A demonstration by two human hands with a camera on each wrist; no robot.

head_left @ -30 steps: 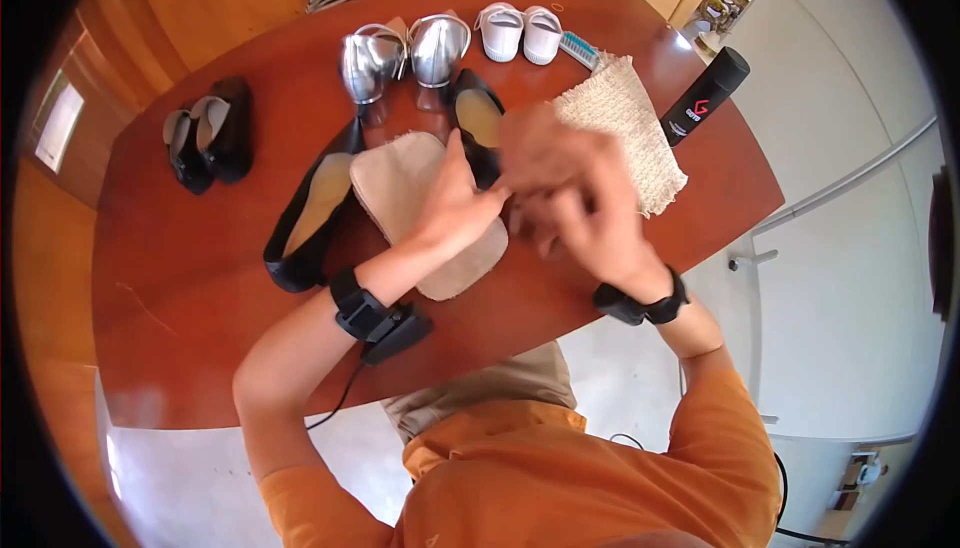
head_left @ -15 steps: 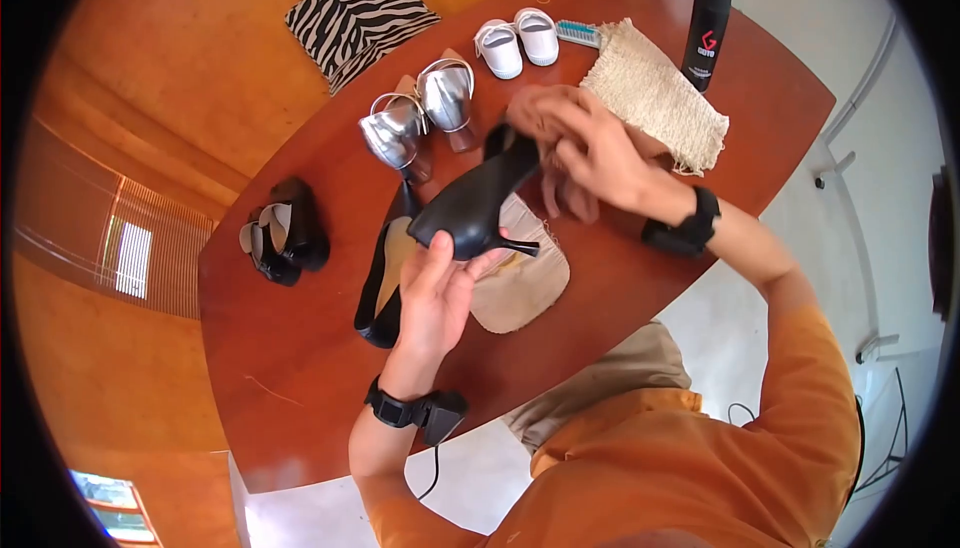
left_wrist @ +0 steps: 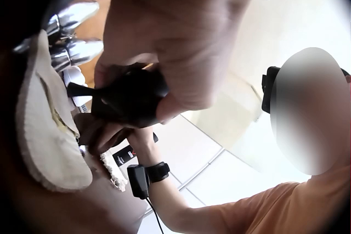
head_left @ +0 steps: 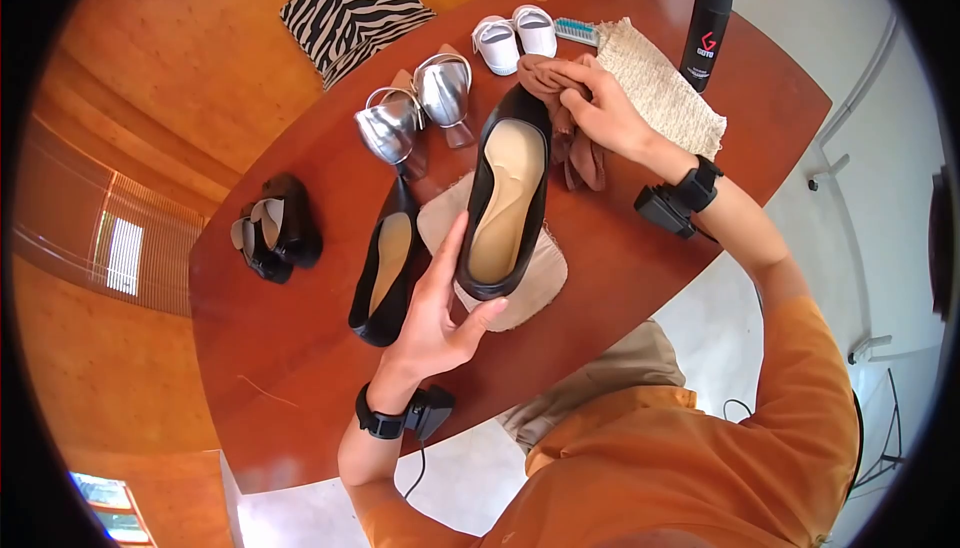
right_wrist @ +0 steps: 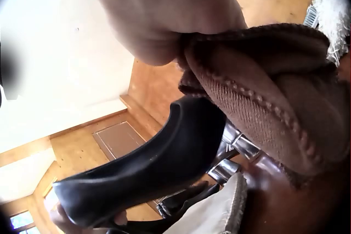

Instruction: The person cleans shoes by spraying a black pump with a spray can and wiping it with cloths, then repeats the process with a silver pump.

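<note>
My left hand (head_left: pixel 435 318) grips a black high-heeled shoe (head_left: pixel 510 188) around its heel end, fingers on one side and thumb on the other. Its beige insole faces up in the head view, toe pointing away from me. A thin heel juts from the shoe (left_wrist: pixel 131 99) in the left wrist view. At the toe, my right hand (head_left: pixel 610 113) holds a bunched brown cloth (right_wrist: pixel 263 97), which covers the tip. Below the raised shoe lies a beige pad (head_left: pixel 525 303), partly hidden. The matching black shoe (head_left: pixel 385 268) rests on the table left of the pad.
Two silver heeled shoes (head_left: pixel 442 88) and white shoes (head_left: pixel 497 46) stand farther back. Beside them are a brush (head_left: pixel 576 32), a cream woven cloth (head_left: pixel 665 88) and a black can (head_left: pixel 706 33). Another black pair (head_left: pixel 290 223) sits at the left of the table (head_left: pixel 290 368).
The shoe, earlier tipped sideways with its heel showing, has turned in my left hand so its opening faces up. The brown cloth stays at its toe. The head view has swung since the first frame.
</note>
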